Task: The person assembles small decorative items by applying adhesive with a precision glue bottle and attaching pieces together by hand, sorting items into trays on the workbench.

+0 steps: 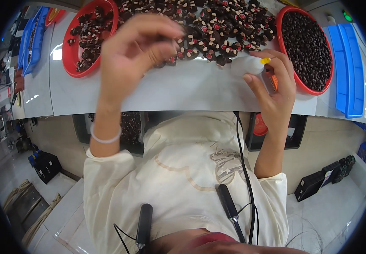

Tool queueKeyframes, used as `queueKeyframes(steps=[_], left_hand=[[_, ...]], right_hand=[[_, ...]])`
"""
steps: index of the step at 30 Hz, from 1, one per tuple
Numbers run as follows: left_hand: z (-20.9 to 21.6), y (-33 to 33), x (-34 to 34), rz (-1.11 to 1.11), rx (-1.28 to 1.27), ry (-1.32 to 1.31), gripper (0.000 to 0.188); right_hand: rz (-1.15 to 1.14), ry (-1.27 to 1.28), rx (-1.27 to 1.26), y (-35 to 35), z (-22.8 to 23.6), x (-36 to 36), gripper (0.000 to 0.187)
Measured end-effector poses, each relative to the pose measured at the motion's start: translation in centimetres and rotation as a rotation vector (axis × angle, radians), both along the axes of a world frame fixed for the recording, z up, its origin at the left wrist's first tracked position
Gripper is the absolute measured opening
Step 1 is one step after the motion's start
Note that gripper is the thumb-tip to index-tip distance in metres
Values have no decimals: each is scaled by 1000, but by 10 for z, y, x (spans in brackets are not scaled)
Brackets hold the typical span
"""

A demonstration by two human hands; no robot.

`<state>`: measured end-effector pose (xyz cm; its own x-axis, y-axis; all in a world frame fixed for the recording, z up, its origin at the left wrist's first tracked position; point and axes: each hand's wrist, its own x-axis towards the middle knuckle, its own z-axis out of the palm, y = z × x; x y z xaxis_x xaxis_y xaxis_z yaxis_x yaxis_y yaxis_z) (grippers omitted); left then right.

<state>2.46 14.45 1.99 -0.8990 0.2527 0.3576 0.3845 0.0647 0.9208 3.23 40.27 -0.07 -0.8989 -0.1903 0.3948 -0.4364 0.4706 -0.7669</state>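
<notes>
My right hand (279,78) is wrapped round a small white squeeze bottle (243,66) with a yellow tip, tilted over the white table. My left hand (132,53) is raised at the near edge of the pile, its thumb and fingers curled together and smeared by motion. Whatever it may pinch is too hidden to make out. Beyond both hands spreads a heap of small dark brown pieces (217,29) with beige and red parts. A red basin (67,57) beside my left hand contains similar pieces.
Right of the bottle stands a red basin (314,91) full of small dark pieces, with blue trays (347,70) beyond it. Another blue tray (30,42) is at far left. Under the table edge are black trays (299,131). A black cable (240,139) hangs in front of me.
</notes>
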Motion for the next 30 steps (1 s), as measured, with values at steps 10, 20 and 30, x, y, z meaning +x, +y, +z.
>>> queueKeyframes(steps=[10,20,30], left_hand=[[-44,67,45,-72,613,-505,33],[-55,65,42,-255,661,-481,26],[-53,71,43,-139,494,-428,28]], right_hand=[[123,-443,-633,17,4,23,46],[-42,-56,-486,40,8,22,66],[144,-51,-318,48,11,17,50]])
